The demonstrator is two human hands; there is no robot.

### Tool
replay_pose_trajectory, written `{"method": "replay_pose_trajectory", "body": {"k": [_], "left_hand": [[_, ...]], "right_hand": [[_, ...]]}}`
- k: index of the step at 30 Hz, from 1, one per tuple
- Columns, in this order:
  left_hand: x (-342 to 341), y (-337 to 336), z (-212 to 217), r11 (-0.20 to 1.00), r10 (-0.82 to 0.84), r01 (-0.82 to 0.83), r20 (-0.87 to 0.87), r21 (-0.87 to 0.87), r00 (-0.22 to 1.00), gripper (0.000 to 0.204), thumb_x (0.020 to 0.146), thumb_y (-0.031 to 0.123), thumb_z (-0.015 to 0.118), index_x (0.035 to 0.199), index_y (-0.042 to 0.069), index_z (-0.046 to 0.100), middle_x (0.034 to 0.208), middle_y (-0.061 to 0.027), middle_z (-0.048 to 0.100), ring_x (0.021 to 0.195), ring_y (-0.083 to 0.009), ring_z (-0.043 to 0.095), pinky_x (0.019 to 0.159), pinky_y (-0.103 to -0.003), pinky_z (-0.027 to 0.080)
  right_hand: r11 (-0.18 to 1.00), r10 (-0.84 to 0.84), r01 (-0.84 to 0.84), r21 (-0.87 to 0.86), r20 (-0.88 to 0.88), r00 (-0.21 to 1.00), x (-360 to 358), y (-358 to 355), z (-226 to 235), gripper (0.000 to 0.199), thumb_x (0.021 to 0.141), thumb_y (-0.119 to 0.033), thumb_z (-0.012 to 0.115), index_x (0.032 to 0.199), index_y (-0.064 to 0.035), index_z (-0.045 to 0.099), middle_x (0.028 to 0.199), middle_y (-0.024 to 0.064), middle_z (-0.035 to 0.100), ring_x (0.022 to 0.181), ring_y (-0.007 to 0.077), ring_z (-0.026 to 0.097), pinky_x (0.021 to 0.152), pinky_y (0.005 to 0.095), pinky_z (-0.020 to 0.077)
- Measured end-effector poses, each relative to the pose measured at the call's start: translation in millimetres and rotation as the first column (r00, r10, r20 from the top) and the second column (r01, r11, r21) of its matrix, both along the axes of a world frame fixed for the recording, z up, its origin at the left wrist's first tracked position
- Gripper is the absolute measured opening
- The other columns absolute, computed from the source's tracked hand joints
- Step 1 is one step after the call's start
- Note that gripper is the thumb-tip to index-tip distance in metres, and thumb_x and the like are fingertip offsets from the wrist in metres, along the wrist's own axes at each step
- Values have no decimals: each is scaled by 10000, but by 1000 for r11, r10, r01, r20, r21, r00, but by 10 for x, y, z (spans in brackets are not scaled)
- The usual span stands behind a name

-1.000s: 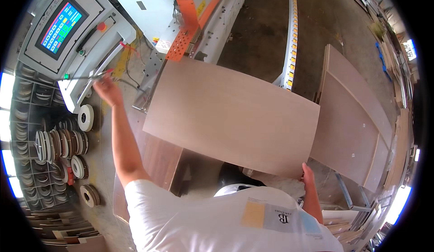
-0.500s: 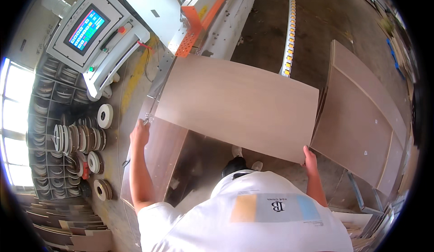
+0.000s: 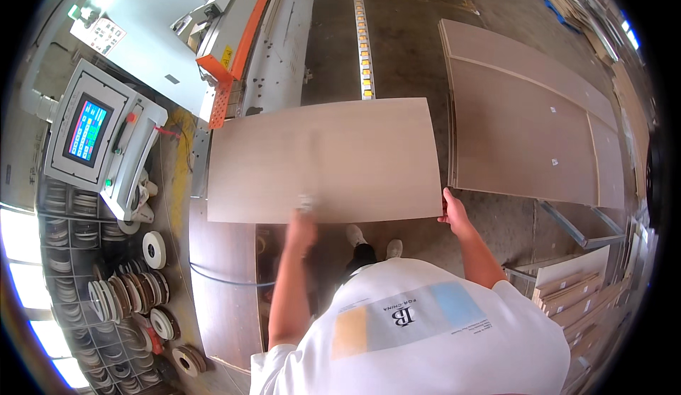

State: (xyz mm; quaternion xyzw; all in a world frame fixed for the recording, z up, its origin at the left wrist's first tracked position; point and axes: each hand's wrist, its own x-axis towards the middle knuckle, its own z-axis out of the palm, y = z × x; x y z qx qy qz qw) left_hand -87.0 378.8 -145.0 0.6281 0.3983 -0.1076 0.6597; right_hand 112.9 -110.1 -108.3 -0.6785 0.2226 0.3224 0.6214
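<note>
A flat brown board (image 3: 355, 147) lies level in front of me, its far left part against the machine's bed. At its near right corner my right hand (image 3: 456, 214) grips the edge, the thumb on top. My left hand (image 3: 301, 232) is closed and smeared by motion over the board's near edge. It holds what looks like a silver air blow gun (image 3: 306, 202), also blurred. A faint thin dark streak crosses the board beyond it. A dark blue hose (image 3: 230, 278) runs toward my left forearm, over a lower brown panel (image 3: 223, 253).
A control console (image 3: 92, 129) with a lit screen stands at left, above reels of edge banding (image 3: 128, 288). An orange bracket (image 3: 220, 93) juts from the machine. Beyond the board runs a roller rail (image 3: 363, 40). Stacked large boards (image 3: 525, 118) rest on a metal frame (image 3: 582, 235) at right.
The board has turned from slanted to nearly square with me. My left hand has moved rightward from its left end to the near edge, bringing the blow gun. My right hand keeps the corner.
</note>
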Motion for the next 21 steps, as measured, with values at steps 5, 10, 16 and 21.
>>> {"method": "replay_pose_trajectory", "body": {"k": [5,10,16,21], "left_hand": [[-84,-1237,559,410,-744,484,-24,773,668,328,973,369,662,1148,104,580,685,-89,581,492,-231,515,507,-389,437],[-948,-372,999,922,-337,257,273,290,901,247,1008,331,609,1096,106,559,631,-41,518,459,-201,478,427,-378,380],[-2180,610,804,715,574,-474,-44,514,818,210,1031,283,569,1086,93,497,616,-39,460,437,-159,447,370,-333,352],[-1725,-770,1383,949,-132,205,-289,241,948,367,999,328,639,1264,94,539,782,-117,590,670,-245,553,573,-372,420]], "right_hand": [[997,-14,14,70,5,1000,-14,-152,0,522,1019,-605,498,1029,-120,691,874,14,702,741,148,643,669,337,530],[994,-14,15,108,-11,1000,-1,-68,16,501,1030,-582,493,1005,-118,678,842,16,693,715,140,630,637,324,518],[991,39,-34,126,-43,998,9,-31,38,473,1035,-578,495,1034,-146,689,887,-18,679,728,117,617,614,313,508],[990,71,-61,124,-82,994,92,-108,-74,503,1013,-623,515,972,-149,676,791,-21,635,693,120,608,628,302,530]]}}
